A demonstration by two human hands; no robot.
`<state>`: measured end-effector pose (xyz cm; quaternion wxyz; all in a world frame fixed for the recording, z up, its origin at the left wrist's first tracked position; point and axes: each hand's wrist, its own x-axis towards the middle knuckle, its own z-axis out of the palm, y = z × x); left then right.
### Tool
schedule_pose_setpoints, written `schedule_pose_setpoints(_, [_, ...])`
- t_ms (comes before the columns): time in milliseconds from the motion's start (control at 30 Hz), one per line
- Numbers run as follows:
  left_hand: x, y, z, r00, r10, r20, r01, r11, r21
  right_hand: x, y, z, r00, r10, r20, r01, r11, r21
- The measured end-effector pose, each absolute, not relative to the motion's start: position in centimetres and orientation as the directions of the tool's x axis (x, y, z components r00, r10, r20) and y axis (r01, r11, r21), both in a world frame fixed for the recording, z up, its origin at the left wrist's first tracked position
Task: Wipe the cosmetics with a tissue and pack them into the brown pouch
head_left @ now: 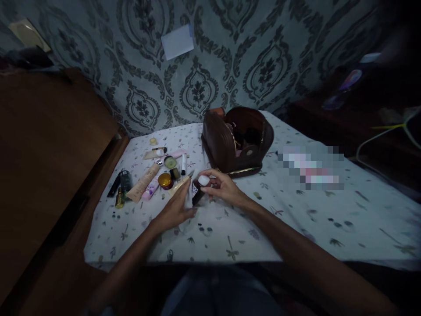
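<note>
My left hand is closed around the side of a small dark container with a pale patterned side. Its exact kind is hard to make out in the dim light. The fingers of my right hand pinch a round white cap at the container's top; whether the cap is attached cannot be seen. Just left of my hands lie a gold-coloured jar, a green-topped round jar, a beige tube and a pink tube. A white tube with a black cap lies behind them.
An unzipped brown cosmetic bag with things inside stands behind my right hand. Dark bottles and a small gold bottle lie at left. A patterned cloth covers the surface. A wooden panel borders the left; a wall stands behind.
</note>
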<state>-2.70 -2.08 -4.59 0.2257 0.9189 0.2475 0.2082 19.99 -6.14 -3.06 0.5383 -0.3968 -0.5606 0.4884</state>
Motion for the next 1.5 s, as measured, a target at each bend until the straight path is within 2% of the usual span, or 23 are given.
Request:
schedule_pose_setpoints(133, [-2.3, -2.0, -4.7, 0.78, 0.538, 0.32, 0.339, -0.793, 0.507, 19.8, -6.5, -2.4, -0.141, 0.978, 0.151, -0.117, 0.135, -0.984])
schedule_pose_setpoints(233, [-2.1, -1.7, -3.5, 0.791, 0.534, 0.3, 0.241, -0.722, 0.649, 20.5, -7.0, -0.4, -0.141, 0.965, 0.22, -0.005, 0.221, -0.975])
schedule_pose_setpoints(333, [-1.8, -1.6, -1.5, 0.783, 0.588, 0.203, 0.121, -0.464, 0.878, 22.0, -7.7, 2.6, -0.179, 0.927, 0.33, 0.192, 0.362, -0.912])
schedule_pose_setpoints(400, [-1.1, -1.5, -0.3, 0.756, 0.649, 0.081, 0.084, -0.22, 0.972, 23.2, -8.1, 4.7, -0.221, 0.91, 0.35, 0.237, 0.399, -0.886])
schedule_pose_setpoints(500, [1.3, -1.2, 1.1, 0.707, 0.705, -0.058, 0.027, 0.055, 0.998, 25.2, -8.3, 7.9, -0.202, 0.926, 0.317, 0.256, 0.363, -0.896])
schedule_pose_setpoints(567, [3.4, -0.8, 1.9, 0.674, 0.736, -0.064, -0.031, 0.115, 0.993, 26.8, -8.3, 10.1, -0.115, 0.945, 0.305, 0.328, 0.326, -0.887])
schedule_pose_setpoints(633, [5.6, -0.5, 3.0, 0.659, 0.752, -0.008, -0.051, 0.055, 0.997, 28.4, -8.1, 12.4, 0.014, 0.934, 0.357, 0.429, 0.317, -0.846])
schedule_pose_setpoints(733, [8.7, -0.4, 5.0, 0.702, 0.694, 0.158, 0.018, -0.239, 0.971, 31.0, -7.3, 15.2, 0.152, 0.858, 0.491, 0.604, 0.312, -0.733])
schedule_pose_setpoints(800, [10.5, -0.6, 6.0, 0.762, 0.615, 0.202, 0.106, -0.426, 0.898, 32.5, -6.4, 16.1, 0.126, 0.832, 0.541, 0.747, 0.279, -0.603])
schedule_pose_setpoints(867, [12.1, -0.6, 6.3, 0.818, 0.552, 0.162, 0.208, -0.546, 0.811, 33.8, -5.5, 16.1, 0.047, 0.836, 0.547, 0.859, 0.246, -0.449])
schedule_pose_setpoints(967, [13.8, -0.5, 5.5, 0.861, 0.499, 0.096, 0.29, -0.637, 0.714, 35.2, -4.3, 15.3, -0.054, 0.87, 0.49, 0.93, 0.223, -0.293])
schedule_pose_setpoints(1133, [14.5, -0.1, 2.8, 0.904, 0.42, 0.079, 0.26, -0.686, 0.679, 36.6, -3.4, 14.0, -0.112, 0.918, 0.381, 0.958, 0.202, -0.205])
schedule_pose_setpoints(1233, [14.6, 0.1, 1.5, 0.903, 0.413, 0.12, 0.24, -0.716, 0.656, 37.1, -2.9, 13.7, -0.116, 0.942, 0.316, 0.97, 0.176, -0.167])
schedule_pose_setpoints(1333, [14.8, 0.3, 0.8, 0.905, 0.4, 0.146, 0.224, -0.739, 0.636, 37.0, -2.0, 13.6, -0.134, 0.96, 0.248, 0.985, 0.156, -0.072])
schedule_pose_setpoints(1400, [14.8, 0.5, 0.6, 0.913, 0.387, 0.133, 0.22, -0.738, 0.638, 36.1, -1.4, 14.0, -0.134, 0.975, 0.178, 0.991, 0.136, 0.004])
schedule_pose_setpoints(1500, [14.6, 0.6, 0.7, 0.92, 0.37, 0.129, 0.213, -0.747, 0.63, 34.0, -0.5, 15.0, -0.093, 0.996, -0.013, 0.986, 0.094, 0.134])
